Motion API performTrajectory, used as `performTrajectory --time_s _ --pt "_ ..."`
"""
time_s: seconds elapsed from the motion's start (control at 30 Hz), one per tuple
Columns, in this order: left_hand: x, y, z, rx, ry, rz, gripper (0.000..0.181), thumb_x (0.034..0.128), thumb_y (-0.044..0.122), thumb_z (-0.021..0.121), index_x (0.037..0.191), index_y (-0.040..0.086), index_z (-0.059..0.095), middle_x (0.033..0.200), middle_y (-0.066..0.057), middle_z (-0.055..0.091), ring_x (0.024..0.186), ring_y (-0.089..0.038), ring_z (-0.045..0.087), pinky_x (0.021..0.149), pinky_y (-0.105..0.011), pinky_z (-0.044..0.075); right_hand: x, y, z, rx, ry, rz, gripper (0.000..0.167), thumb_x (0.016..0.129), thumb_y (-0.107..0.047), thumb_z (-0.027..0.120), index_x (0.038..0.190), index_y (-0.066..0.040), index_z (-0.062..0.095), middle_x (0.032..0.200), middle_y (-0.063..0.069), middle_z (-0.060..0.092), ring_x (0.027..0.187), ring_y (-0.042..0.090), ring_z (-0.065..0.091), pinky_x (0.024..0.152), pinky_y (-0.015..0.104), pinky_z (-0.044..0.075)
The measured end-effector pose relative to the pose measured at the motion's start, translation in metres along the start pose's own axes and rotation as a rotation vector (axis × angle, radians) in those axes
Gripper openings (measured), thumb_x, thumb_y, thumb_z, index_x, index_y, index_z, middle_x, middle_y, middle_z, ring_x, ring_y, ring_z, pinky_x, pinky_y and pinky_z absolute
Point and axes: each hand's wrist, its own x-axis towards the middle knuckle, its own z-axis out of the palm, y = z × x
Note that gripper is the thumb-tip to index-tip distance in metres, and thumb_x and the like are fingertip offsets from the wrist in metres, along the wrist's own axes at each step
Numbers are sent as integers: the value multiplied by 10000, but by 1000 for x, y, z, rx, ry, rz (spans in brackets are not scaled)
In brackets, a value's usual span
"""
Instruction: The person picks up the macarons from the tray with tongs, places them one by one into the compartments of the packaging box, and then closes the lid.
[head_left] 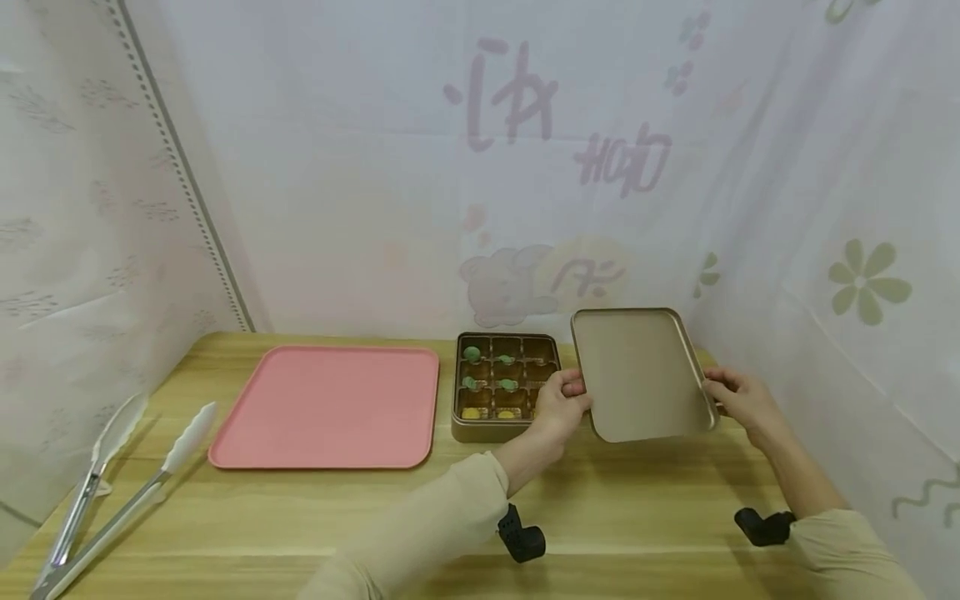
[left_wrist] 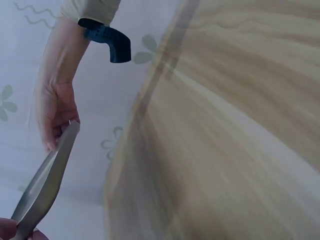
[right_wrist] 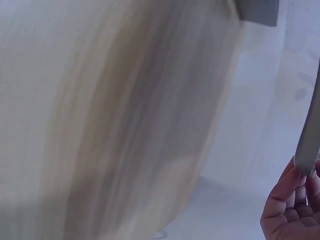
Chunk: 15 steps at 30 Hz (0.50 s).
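Both hands hold a gold metal lid (head_left: 645, 375) tilted above the right part of the table, its inner side toward the head camera. My left hand (head_left: 557, 410) pinches the lid's left edge, and my right hand (head_left: 742, 400) pinches its right edge. The lid's thin rim (left_wrist: 50, 180) shows edge-on in the left wrist view, with the right hand (left_wrist: 57, 112) at its far end. Just left of the lid stands an open gold tin (head_left: 491, 431) with a divided insert. Green pieces (head_left: 472, 354) and yellow pieces (head_left: 470, 413) sit in several compartments; my left hand hides its lower right corner.
A pink tray (head_left: 322, 408) lies on the wooden table (head_left: 337, 533), left of the tin. Metal tongs (head_left: 82, 492) with white tips lie spread at the table's left edge. Printed curtains (head_left: 360, 167) hang close behind and at both sides.
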Motion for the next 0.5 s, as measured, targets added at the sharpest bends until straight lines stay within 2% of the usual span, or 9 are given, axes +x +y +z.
performTrajectory --time_s 0.23,0.5 --pt "-6 13 -22 86 -4 72 351 898 11 583 1245 25 536 1081 -112 567 957 -164 557 847 -336 500 -1 -19 4 46 -2 -54 471 987 -204 483 1264 168 398 901 -212 551 814 -25 553 726 188 500" --pt "-8 19 -46 126 19 171 285 888 46 625 1172 39 594 1025 -114 618 898 -169 613 815 -325 513 -5 -41 18 -76 86 -201 368 963 -106 515 1211 161 463 880 -132 552 784 -53 527 664 175 498"
